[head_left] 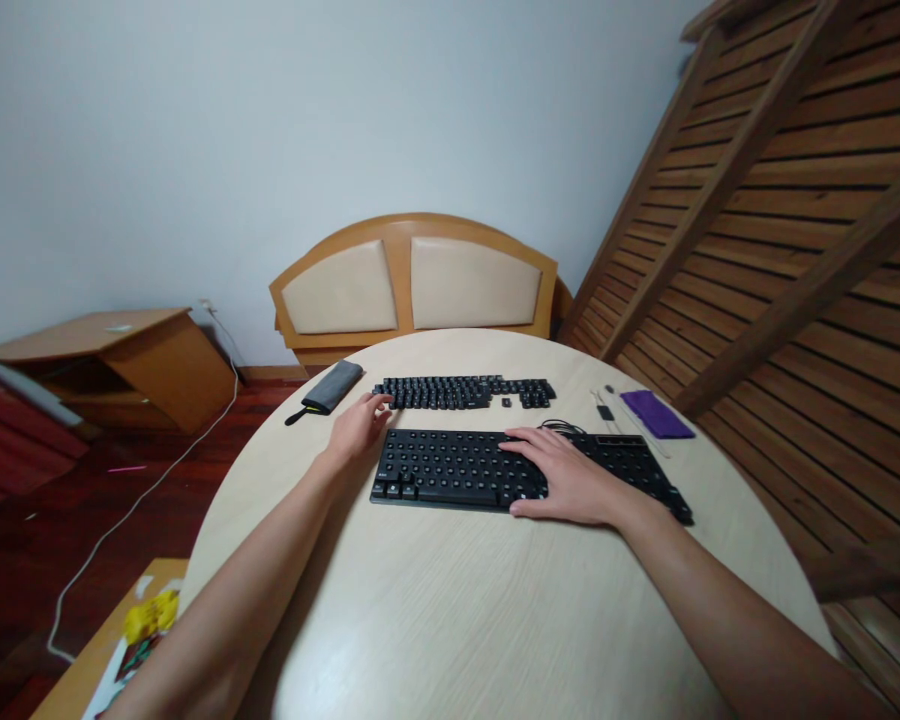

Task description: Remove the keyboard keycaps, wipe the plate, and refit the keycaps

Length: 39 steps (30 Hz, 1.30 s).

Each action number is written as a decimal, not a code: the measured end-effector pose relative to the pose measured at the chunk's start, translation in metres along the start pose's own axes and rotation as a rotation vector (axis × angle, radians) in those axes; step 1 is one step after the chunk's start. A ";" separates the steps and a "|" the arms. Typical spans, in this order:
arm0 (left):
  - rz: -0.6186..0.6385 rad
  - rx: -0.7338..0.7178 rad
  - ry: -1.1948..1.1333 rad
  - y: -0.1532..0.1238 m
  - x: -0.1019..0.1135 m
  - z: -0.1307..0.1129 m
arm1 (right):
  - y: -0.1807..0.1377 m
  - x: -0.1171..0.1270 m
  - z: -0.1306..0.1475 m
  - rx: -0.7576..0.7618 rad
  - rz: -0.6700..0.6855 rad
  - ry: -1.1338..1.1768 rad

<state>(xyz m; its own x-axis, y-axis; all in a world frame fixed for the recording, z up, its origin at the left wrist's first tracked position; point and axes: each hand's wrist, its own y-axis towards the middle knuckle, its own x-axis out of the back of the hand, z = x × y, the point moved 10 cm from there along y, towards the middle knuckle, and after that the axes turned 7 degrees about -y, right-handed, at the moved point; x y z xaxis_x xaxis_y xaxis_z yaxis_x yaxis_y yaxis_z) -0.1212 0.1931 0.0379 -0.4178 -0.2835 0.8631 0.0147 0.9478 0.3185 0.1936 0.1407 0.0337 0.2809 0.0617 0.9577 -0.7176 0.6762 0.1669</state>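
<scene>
A black keyboard (450, 470) lies on the round table, most of its key positions bare, with a few keycaps on at its lower left corner. Behind it, loose black keycaps (435, 392) are laid out in rows. My left hand (358, 425) is at the left end of those rows, thumb and index finger closed around a small black keycap (391, 405), partly hidden by the fingers. Stretched out across the right-middle of the keyboard, my right hand (566, 478) rests with fingers apart and holds nothing. It hides part of the keyboard under it.
On the table (495, 610), a grey pouch (334, 387) lies at the left. A purple cloth (658, 414) and a small tool with a thin light shaft (604, 410) are at the right. A coiled black cable (562, 427) sits behind the keyboard. A wooden slatted frame (780, 250) leans at right.
</scene>
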 end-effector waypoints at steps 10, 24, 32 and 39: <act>0.045 0.054 0.105 0.007 -0.008 0.003 | -0.001 0.002 0.003 0.008 -0.010 0.012; 0.053 0.069 0.030 -0.032 0.014 -0.020 | 0.000 -0.001 0.000 0.009 -0.013 0.003; 0.343 -0.243 -0.334 -0.069 0.006 -0.084 | 0.000 0.000 0.000 0.013 -0.011 0.009; 0.384 -0.240 -0.344 -0.069 0.006 -0.086 | 0.000 -0.001 -0.002 0.006 -0.011 0.023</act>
<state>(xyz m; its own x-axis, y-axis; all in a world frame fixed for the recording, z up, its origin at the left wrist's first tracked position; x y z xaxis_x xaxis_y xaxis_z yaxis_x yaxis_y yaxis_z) -0.0465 0.1138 0.0550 -0.6135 0.1765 0.7697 0.4131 0.9025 0.1222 0.1950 0.1418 0.0326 0.3032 0.0710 0.9503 -0.7179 0.6728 0.1788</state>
